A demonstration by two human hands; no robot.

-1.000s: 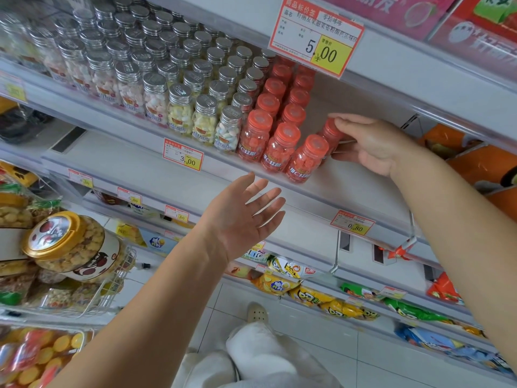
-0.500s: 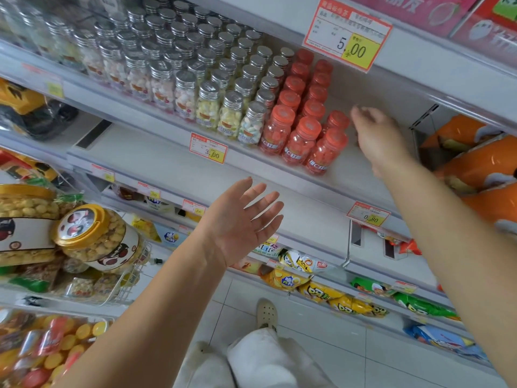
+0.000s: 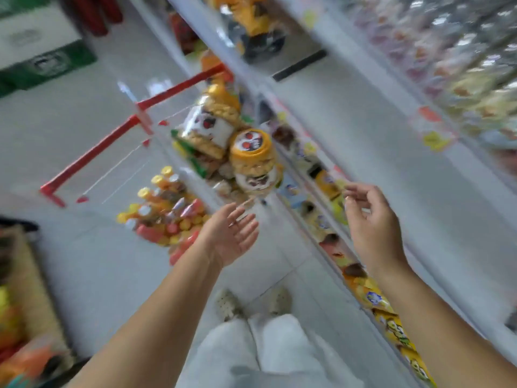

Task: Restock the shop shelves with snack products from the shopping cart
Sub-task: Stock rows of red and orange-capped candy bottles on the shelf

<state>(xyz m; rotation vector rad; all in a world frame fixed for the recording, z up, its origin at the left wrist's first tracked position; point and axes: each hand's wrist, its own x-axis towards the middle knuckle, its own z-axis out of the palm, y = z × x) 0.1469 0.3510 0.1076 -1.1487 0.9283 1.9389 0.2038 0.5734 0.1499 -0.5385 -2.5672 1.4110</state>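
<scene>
Hovering empty near the shopping cart [image 3: 92,161], left hand [image 3: 233,238] spread flat, right hand [image 3: 372,228] loosely curled.

- Bright, even, diffuse light; the pale floor [image 3: 84,261] carries almost no shadow.
- Strong motion blur smears the upper shelves [image 3: 349,88] and the shopping cart [image 3: 92,154]; lettering is unreadable.
- The left hand [image 3: 232,239] and right hand [image 3: 372,228] look somewhat sharper.
- Wide-angle distortion slants lines near the edges.

White tiled floor [image 3: 70,141] throughout, all of it blurred. At the upper left stands a green-and-white crate [image 3: 47,63], with dark red cylinders [image 3: 98,15] just beside it. Lower down are pale trousers [image 3: 265,357] and two light perforated shoes [image 3: 228,303] on the tiles.
</scene>
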